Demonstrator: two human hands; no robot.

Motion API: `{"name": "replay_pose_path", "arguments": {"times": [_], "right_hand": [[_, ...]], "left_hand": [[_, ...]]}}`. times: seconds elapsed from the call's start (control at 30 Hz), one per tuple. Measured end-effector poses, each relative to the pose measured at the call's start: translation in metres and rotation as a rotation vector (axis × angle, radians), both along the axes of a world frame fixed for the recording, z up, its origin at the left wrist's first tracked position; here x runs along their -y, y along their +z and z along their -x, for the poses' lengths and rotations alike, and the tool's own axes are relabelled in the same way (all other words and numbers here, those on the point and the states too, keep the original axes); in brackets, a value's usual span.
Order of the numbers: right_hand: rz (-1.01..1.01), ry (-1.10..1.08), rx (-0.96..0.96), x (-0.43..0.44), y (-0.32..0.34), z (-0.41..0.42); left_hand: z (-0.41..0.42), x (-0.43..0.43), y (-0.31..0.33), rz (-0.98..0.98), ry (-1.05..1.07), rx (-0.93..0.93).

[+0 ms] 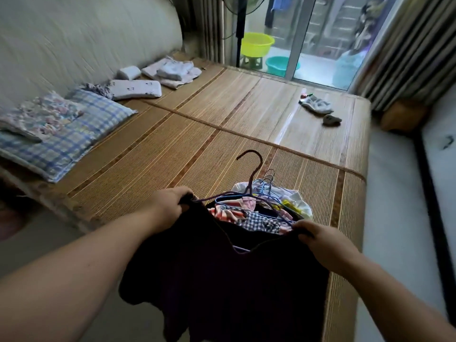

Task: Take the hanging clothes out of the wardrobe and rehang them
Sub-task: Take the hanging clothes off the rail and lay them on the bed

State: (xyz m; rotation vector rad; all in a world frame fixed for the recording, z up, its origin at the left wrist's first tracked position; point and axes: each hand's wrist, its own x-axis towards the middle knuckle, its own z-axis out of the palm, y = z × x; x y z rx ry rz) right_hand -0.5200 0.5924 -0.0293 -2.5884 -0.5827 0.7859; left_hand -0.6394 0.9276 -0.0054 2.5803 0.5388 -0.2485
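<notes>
A dark purple garment (222,287) hangs in front of me on a purple hanger (251,174) whose hook points up. My left hand (165,206) grips the garment's left shoulder, and my right hand (323,243) grips its right shoulder. Behind the garment a pile of clothes (266,213) on blue and metal hangers lies on the bed's bamboo mat (197,134), with striped, checked and white pieces showing. The wardrobe is out of view.
Pillows (61,129) and folded cloths (172,72) line the headboard at the left. Socks (318,107) lie at the bed's far right. Beyond are a fan stand (240,28), a yellow basin (256,44), a teal basin (281,66), the glass door and curtains (407,53).
</notes>
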Motion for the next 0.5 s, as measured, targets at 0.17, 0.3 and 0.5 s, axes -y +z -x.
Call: {"name": "replay_pose_path", "arguments": {"times": [0.17,0.3,0.5], "right_hand": [[-0.032,-0.197,-0.085,0.010,-0.049,-0.068],[-0.068,-0.322,-0.118,0.003,-0.090,-0.123],[-0.012,-0.362,-0.159,-0.010,-0.148,-0.185]], "left_hand": [[-0.082,0.025,-0.045,0.024,0.030,-0.038],[-0.142,0.035,-0.083,0.032,0.081,-0.104],[-0.204,0.036,-0.144,0.007,0.140,-0.197]]}}
